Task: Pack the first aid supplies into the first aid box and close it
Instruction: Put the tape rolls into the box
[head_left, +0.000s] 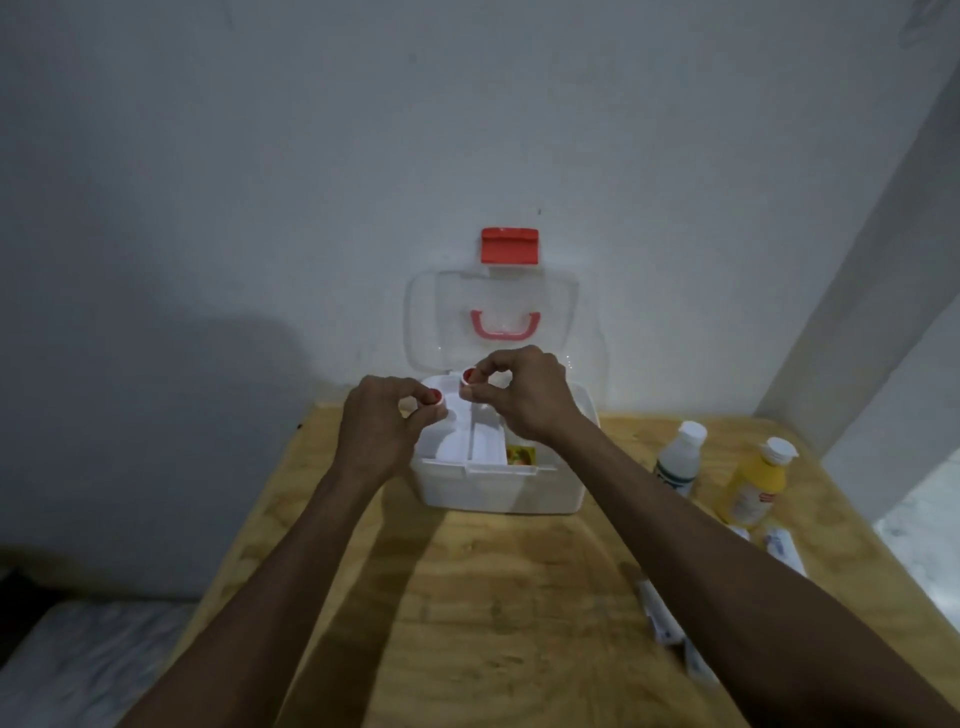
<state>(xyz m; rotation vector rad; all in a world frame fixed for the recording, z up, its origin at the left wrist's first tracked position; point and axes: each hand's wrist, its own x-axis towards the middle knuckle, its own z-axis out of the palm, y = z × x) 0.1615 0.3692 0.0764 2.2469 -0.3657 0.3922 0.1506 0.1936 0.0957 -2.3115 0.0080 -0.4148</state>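
Observation:
A white first aid box (498, 488) stands open on the wooden table, its clear lid (491, 322) with a red latch leaning back against the wall. A white inner tray (467, 441) sits in the box, and a yellow packet (520, 456) shows at its right. My left hand (382, 431) pinches a small white roll with a red centre (434, 399) over the tray. My right hand (524, 397) pinches a second such roll (469, 375) just above the box. A white bottle (678, 460) and a yellow bottle (753, 486) stand to the right of the box.
Several small white tubes and packets (779, 545) lie along the table's right side, partly hidden by my right forearm. The table (493, 597) butts against the wall behind the box. A mattress (78, 665) lies on the floor at lower left.

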